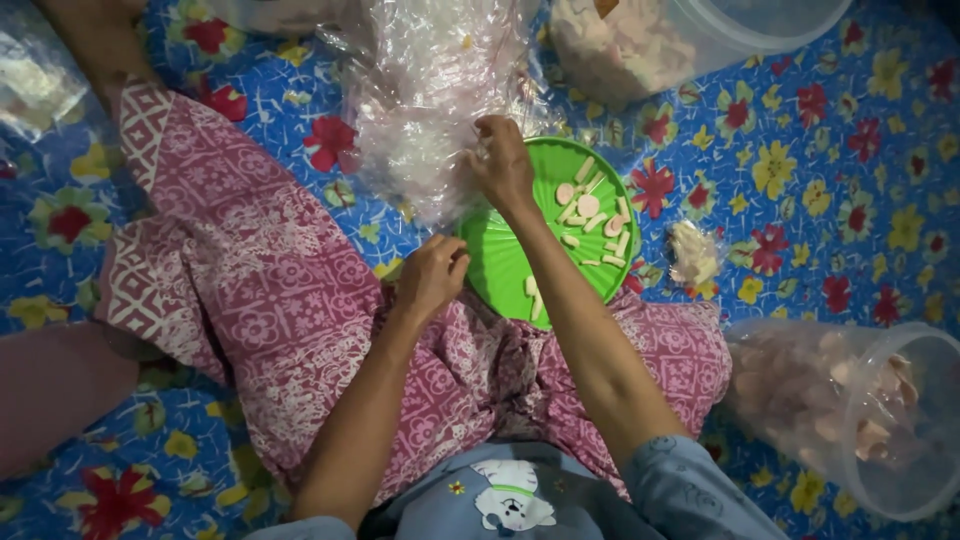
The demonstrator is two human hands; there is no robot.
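— Where does the view sit?
— On the person's head, looking almost straight down over the lap and both forearms.
— How near?
— Close: the green plate (500,262) lies mid-frame, the floral mat (830,170) fills the edges, and tubs are cut off at the top and right.
— Any second view?
— Only this one.

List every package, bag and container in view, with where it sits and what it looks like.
Clear plastic bag: top centre, crinkled, see-through, pale pieces inside; the right hand grips its edge.
Clear tub: top right, round, holding pale pinkish chips.
Clear tub on its side: lower right, round, pinkish chips inside.
Green plate: centre, round, with pale sticks and discs; the left hand is at its rim.
No labels, signs or screens.
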